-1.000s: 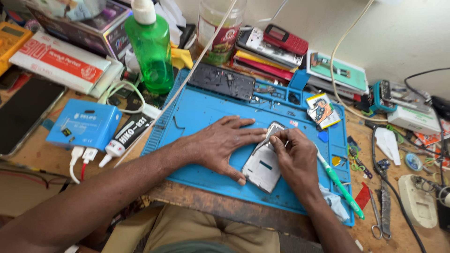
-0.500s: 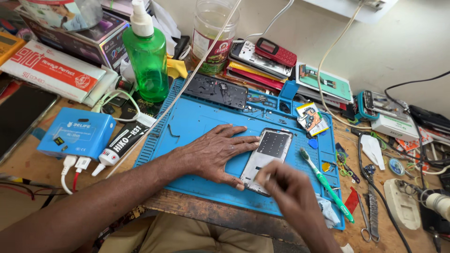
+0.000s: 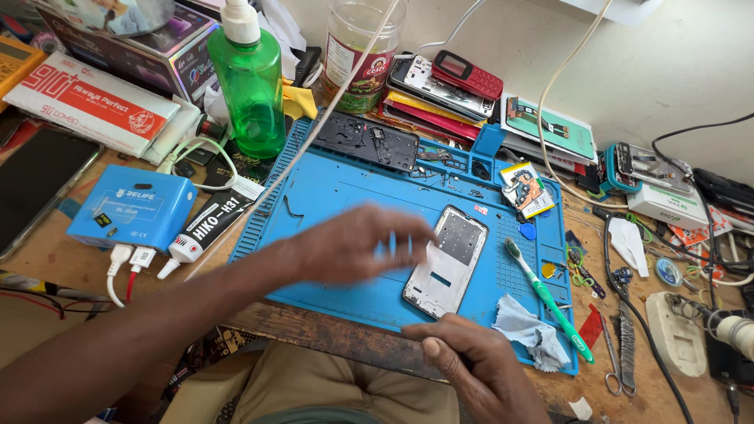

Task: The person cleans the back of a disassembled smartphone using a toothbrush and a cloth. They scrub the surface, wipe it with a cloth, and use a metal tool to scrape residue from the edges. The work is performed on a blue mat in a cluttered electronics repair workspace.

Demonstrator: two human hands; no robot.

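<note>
A stripped phone frame (image 3: 448, 263), silver with a dark upper part, lies on the blue repair mat (image 3: 330, 188). My left hand (image 3: 357, 243) hovers blurred just left of the frame, fingers spread, holding nothing. My right hand (image 3: 463, 357) rests at the mat's front edge below the frame, with its fingers curled in; nothing shows in it. A green toothbrush (image 3: 550, 302) and a crumpled pale cloth (image 3: 528, 330) lie to the right of the frame on the mat.
A green spray bottle (image 3: 251, 86), a glass jar (image 3: 361, 47) and a stack of phones (image 3: 444, 86) line the back. A blue box (image 3: 133, 208) and a glue tube (image 3: 206, 228) sit left of the mat. Scissors (image 3: 613, 353), cables and small parts crowd the right.
My left hand has lifted off the phone frame and moved left. My right hand has drawn back from the frame to the mat's front edge. The frame lies untouched.
</note>
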